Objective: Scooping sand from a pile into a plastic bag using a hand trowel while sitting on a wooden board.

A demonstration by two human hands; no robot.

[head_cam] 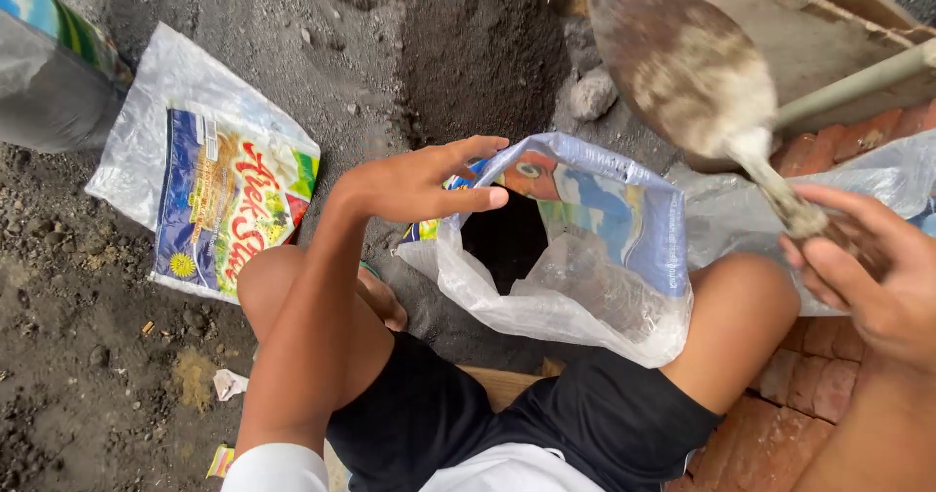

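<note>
We look down from above at our own knees, squatting over dark, sandy soil (117, 375). At far left lies a flat, printed plastic bag (219, 195) on the ground, unused. Next comes our left hand (424, 182), fingers spread fairly wide, thumb and fingertips resting on the rim of an open plastic bag (575, 258) that stands between our knees; whether it pinches the rim we cannot tell. This bag is clear plastic with blue and colourful printing, crumpled and soft, its mouth a dark opening with soil showing deep inside. Beyond it is a heap of dark soil (478, 53) and a pale stone (592, 94). To the right, our right hand (863, 277) is closed around the handle of a trowel (682, 63), whose broad, mud-crusted blade hovers above and just behind the bag, with no visible load on it. More clear plastic (877, 175) and red bricks (814, 375) lie at far right. To do this well, we judge the left hand should keep the mouth pulled wide and upright, and the blade should tip close over the opening, so little spills.
</note>
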